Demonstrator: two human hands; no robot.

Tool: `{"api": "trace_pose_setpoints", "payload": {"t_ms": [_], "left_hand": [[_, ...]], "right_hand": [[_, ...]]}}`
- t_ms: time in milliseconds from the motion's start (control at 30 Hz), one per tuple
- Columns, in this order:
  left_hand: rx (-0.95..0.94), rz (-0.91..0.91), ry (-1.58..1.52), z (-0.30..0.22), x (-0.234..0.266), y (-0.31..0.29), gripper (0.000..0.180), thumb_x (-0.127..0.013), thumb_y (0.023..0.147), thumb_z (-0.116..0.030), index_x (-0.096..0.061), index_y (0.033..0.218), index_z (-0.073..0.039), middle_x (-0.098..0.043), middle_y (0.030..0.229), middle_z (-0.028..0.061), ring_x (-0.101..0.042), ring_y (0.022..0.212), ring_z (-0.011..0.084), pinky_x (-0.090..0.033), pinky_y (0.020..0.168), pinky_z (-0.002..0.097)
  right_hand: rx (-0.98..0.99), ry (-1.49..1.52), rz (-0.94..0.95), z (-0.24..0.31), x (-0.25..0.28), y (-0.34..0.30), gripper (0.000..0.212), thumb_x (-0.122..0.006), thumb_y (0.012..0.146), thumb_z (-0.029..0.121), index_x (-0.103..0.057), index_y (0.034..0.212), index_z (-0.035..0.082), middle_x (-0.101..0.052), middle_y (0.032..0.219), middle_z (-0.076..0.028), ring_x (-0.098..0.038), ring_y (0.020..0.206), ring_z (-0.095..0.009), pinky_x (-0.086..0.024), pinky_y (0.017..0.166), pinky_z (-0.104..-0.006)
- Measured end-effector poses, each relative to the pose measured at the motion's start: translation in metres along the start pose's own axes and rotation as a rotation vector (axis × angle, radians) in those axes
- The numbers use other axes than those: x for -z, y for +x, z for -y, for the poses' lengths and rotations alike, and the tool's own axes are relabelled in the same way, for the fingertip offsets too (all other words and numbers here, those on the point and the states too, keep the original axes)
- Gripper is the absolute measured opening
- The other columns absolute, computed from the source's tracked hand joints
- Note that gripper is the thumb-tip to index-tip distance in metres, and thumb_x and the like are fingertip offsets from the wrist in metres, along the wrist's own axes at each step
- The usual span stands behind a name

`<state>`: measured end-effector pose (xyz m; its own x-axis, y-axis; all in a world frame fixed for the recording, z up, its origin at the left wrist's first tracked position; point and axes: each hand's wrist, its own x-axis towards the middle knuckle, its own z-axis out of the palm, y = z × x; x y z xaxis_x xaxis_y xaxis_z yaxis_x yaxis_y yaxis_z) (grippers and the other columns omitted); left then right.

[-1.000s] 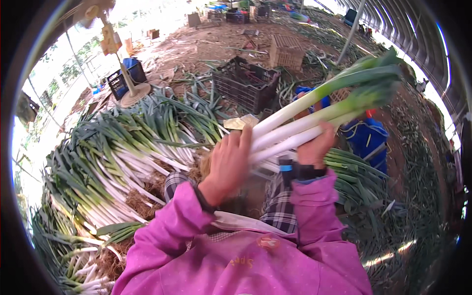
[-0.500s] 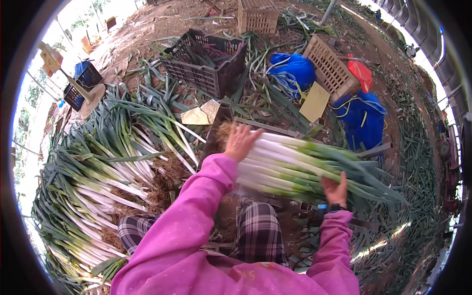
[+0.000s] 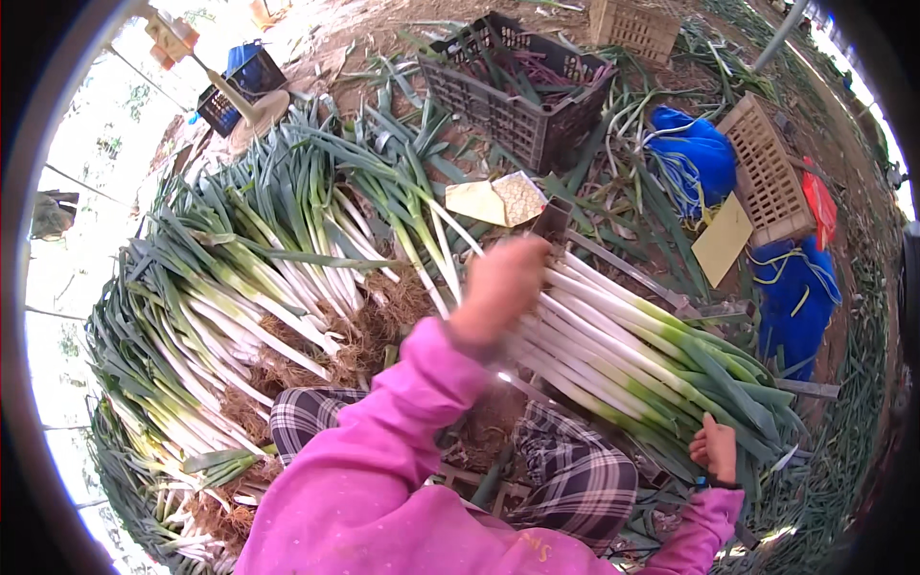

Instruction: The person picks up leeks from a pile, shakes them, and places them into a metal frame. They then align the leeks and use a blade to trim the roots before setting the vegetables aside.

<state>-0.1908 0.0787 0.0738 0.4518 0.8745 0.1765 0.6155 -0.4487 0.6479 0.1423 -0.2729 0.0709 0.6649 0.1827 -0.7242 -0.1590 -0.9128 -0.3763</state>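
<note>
A bundle of leeks [image 3: 613, 350] lies slantwise in front of me on a metal frame [image 3: 628, 268], white stalks toward the left and green leaves toward the lower right. My left hand [image 3: 503, 287], smeared by motion, is over the root end; its fingers cannot be made out. At the near edge of the leaves is my right hand [image 3: 714, 448], fingers curled in; whether a leaf is caught in them is unclear. A big pile of leeks [image 3: 230, 307] with brown, soil-covered roots [image 3: 359, 345] spreads on the ground to my left.
Beyond the bundle stand a black crate [image 3: 484, 105] with cut leaves and two tan crates [image 3: 762, 168]. Blue bags [image 3: 700, 158], a red bag [image 3: 819, 206] and a yellow card [image 3: 724, 240] lie at the right. A fan-like stand [image 3: 225, 91] is at far left; leaf scraps litter the ground.
The leek bundle has tilted, its leaf end now lower and nearer. My left hand blurs over the roots, and my right hand has curled its fingers at the leaves. The view has swung left.
</note>
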Motion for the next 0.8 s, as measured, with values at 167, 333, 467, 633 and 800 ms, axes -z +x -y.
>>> {"api": "trace_pose_setpoints", "payload": {"t_ms": [167, 333, 467, 633, 800], "left_hand": [[0.413, 0.026, 0.352, 0.180, 0.031, -0.004, 0.019, -0.053, 0.085, -0.016, -0.069, 0.094, -0.012, -0.067, 0.089, 0.0123, -0.067, 0.084, 0.0324, -0.054, 0.072, 0.0427], [0.094, 0.376, 0.486, 0.226, -0.066, 0.008, 0.014, -0.055, 0.083, -0.014, -0.067, 0.090, -0.011, -0.065, 0.092, 0.0085, -0.065, 0.089, 0.0287, -0.055, 0.073, 0.0408], [-0.111, 0.193, 0.503, 0.257, -0.133, 0.021, 0.025, -0.054, 0.083, -0.014, -0.063, 0.106, -0.010, -0.062, 0.107, 0.0034, -0.053, 0.117, 0.0250, -0.045, 0.094, 0.0393], [-0.382, 0.409, 0.689, 0.272, -0.113, 0.051, 0.025, -0.053, 0.083, -0.014, -0.061, 0.107, -0.012, -0.060, 0.104, 0.0049, -0.051, 0.115, 0.0256, -0.034, 0.105, 0.0385], [-0.603, 0.770, 0.549, 0.269, -0.088, -0.012, 0.012, -0.062, 0.074, -0.018, -0.068, 0.084, -0.013, -0.060, 0.095, 0.0037, -0.053, 0.100, 0.0219, -0.041, 0.093, 0.0385]], "right_hand": [[0.650, 0.143, -0.269, 0.081, -0.012, -0.093, 0.027, -0.055, 0.093, 0.022, -0.058, 0.076, 0.001, -0.059, 0.063, -0.009, -0.048, 0.042, -0.011, -0.037, 0.039, -0.0233], [1.271, -0.076, -0.250, 0.138, -0.071, -0.202, 0.017, -0.050, 0.091, 0.011, -0.057, 0.078, 0.003, -0.062, 0.068, -0.009, -0.053, 0.048, -0.012, -0.041, 0.049, -0.0248], [1.453, -0.418, 0.115, 0.165, -0.100, -0.240, 0.016, -0.062, 0.089, 0.010, -0.062, 0.102, 0.000, -0.067, 0.090, -0.014, -0.065, 0.068, -0.029, -0.050, 0.059, -0.0362], [1.286, -0.590, -0.042, 0.160, -0.108, -0.221, 0.009, -0.063, 0.087, 0.007, -0.065, 0.092, 0.000, -0.065, 0.080, -0.016, -0.063, 0.067, -0.030, -0.049, 0.058, -0.0351], [1.231, -0.515, -0.036, 0.167, -0.128, -0.208, 0.007, -0.063, 0.085, 0.008, -0.065, 0.086, 0.001, -0.064, 0.075, -0.014, -0.061, 0.063, -0.029, -0.048, 0.057, -0.0346]]}}
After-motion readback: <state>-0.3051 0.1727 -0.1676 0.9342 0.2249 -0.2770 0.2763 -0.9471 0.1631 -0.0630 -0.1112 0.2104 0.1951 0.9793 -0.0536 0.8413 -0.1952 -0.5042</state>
